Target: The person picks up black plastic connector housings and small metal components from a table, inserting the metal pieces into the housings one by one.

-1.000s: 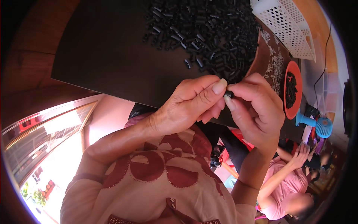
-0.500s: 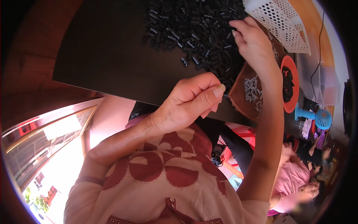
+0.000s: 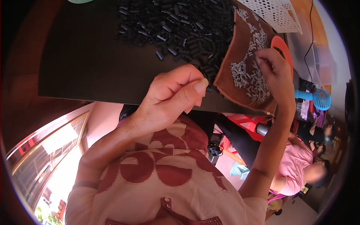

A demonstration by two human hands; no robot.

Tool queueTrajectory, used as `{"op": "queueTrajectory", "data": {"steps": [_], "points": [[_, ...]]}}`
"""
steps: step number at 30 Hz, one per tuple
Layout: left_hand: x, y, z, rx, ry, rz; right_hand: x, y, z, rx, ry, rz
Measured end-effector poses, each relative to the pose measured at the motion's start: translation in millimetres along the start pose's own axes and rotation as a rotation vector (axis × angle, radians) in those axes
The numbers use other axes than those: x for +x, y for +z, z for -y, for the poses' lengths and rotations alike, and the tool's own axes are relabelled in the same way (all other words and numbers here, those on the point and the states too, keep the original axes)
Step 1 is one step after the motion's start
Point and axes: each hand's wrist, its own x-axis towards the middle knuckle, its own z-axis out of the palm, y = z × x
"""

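My left hand [image 3: 173,92] is closed in front of my chest, near the table's front edge. Its thumb presses against the curled fingers, and whatever lies inside is hidden. Above a brown cloth [image 3: 224,77], my right hand [image 3: 278,69] has its fingers bent with thumb and forefinger close together. If something tiny is between them, I cannot make it out. Small silvery metal springs [image 3: 240,74] lie scattered over the cloth, beside and under that hand. Left of the cloth spreads a large heap of short black plastic tube pieces [image 3: 176,28].
An orange-red bowl [image 3: 288,50] is partly hidden behind my right hand. A white perforated basket [image 3: 275,15] stands at the far right. Further right is a small blue fan [image 3: 321,99]. A person in a pink shirt [image 3: 296,161] sits at the lower right.
My right hand has moved from the edge of the black heap toward me and right, over the springs. My left hand stays closed. The view has shifted, uncovering more of the cloth.
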Motion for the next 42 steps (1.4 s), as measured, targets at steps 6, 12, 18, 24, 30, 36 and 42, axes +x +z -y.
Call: {"op": "queueTrajectory", "data": {"steps": [6, 12, 18, 24, 30, 36, 42], "points": [[0, 4, 1, -0.024, 0.019, -0.025, -13, 1, -10, -0.055, 0.006, -0.019], [0, 8, 1, -0.035, 0.002, -0.039, -5, 15, -12, -0.24, -0.009, -0.038], [1, 7, 2, -0.004, 0.029, -0.015, -3, 22, -16, -0.287, 0.017, -0.055], [2, 5, 2, -0.069, -0.029, -0.025, -10, 23, -9, -0.053, -0.016, -0.194], [2, 2, -2, -0.166, -0.127, -0.086, -26, 31, 58, 0.659, -0.021, -0.12], [-1, 3, -2, -0.229, -0.106, -0.117, -22, 56, 94, 0.917, -0.168, -0.071], [0, 0, -2, -0.272, -0.096, -0.083, -20, 61, 99, 0.7, -0.273, -0.142]]}}
